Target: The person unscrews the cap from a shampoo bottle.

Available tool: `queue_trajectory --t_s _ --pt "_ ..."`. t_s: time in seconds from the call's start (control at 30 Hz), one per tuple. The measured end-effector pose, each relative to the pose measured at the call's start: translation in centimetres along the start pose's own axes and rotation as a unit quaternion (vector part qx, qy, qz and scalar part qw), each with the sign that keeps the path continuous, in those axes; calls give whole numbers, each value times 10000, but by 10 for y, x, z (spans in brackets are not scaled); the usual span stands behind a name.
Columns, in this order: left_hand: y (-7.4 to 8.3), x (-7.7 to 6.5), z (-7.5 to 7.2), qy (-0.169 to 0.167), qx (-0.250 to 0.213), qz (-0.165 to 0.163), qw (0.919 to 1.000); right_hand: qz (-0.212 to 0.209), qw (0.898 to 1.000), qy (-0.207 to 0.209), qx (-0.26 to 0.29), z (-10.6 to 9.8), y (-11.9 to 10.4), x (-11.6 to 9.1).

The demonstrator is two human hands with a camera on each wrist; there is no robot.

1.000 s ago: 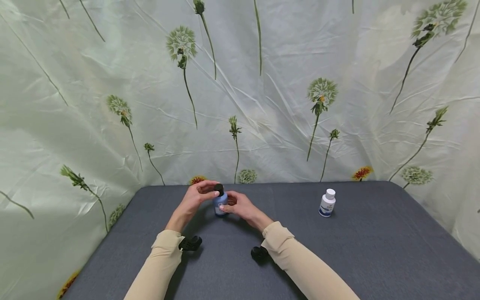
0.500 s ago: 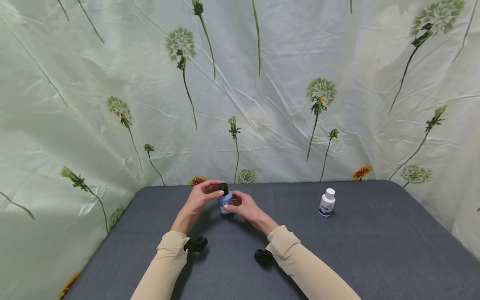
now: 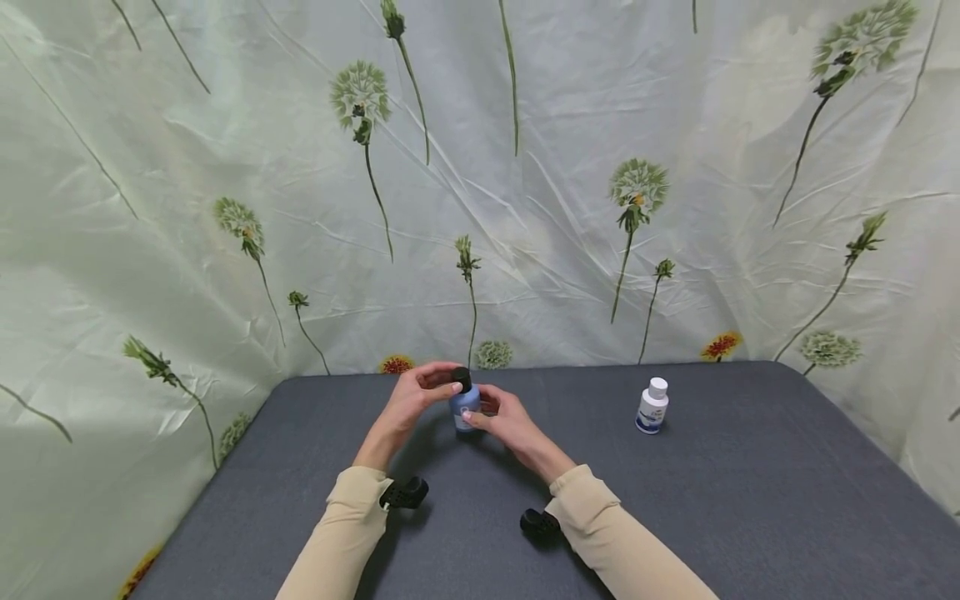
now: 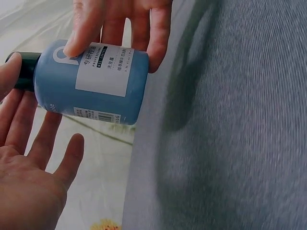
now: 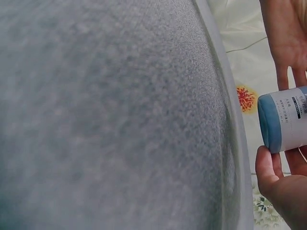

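Observation:
A blue shampoo bottle [image 3: 464, 406] with a white label and a black cap [image 3: 461, 380] stands upright between the two hands in the head view. My left hand [image 3: 408, 408] pinches the cap between thumb and fingers. Lower down, my right hand [image 3: 516, 425] grips the bottle's body from the right, its thumb lying across the front near the label. The left wrist view shows the label of the shampoo bottle [image 4: 103, 79] facing the camera, while the left hand's lower fingers [image 4: 69, 160] stay spread off it. In the right wrist view only the lower part of the shampoo bottle [image 5: 272, 122] shows.
A small white bottle [image 3: 652, 408] with a white cap and a blue-banded label stands on the grey table [image 3: 750, 492] to the right. Behind the table's far edge hangs a pale flowered cloth [image 3: 555, 233]. Black wrist cameras [image 3: 542, 525] hang from both sleeves.
Both hands and the shampoo bottle have shifted slightly to the right in the head view. The hold on cap and body stays alike, and the white bottle stands where it was.

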State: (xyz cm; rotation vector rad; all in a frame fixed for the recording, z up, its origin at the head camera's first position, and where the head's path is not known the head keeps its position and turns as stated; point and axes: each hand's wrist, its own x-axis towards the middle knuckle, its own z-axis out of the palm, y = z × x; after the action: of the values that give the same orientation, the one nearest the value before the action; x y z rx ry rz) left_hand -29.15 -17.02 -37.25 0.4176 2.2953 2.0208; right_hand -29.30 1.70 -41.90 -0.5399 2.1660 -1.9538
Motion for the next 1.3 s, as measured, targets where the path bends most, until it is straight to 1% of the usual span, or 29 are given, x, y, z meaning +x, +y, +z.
queue_trajectory --t_s 0.17,0.27,0.37,0.5,0.6,0.8,0.97,1.17,1.3 --pt "0 0 8 -24 -90 -13 10000 3 10000 31 5 -4 -18 -17" --pt "0 -1 13 -61 -133 -39 9999 -3 9999 120 -38 -5 -29 -28" --pt "-12 6 15 -48 -168 -46 9998 39 9997 233 -54 -8 -21 -27" --pt "-27 14 18 -10 -158 63 9999 107 9993 351 -103 -13 -3 -21" --pt "-27 13 23 -31 -138 162 9998 165 9990 409 -116 -16 0 -23" --pt "-26 13 30 -101 -146 155 9997 214 9989 402 -84 -22 -1 -31" --pt "-26 13 38 -195 -123 234 9995 332 9983 486 -39 -28 0 -36" --pt "-25 12 46 -271 -170 169 9993 335 9973 654 -79 -31 0 -43" --pt "-22 10 51 -344 -264 183 9989 355 9966 746 -56 -33 -3 -48"
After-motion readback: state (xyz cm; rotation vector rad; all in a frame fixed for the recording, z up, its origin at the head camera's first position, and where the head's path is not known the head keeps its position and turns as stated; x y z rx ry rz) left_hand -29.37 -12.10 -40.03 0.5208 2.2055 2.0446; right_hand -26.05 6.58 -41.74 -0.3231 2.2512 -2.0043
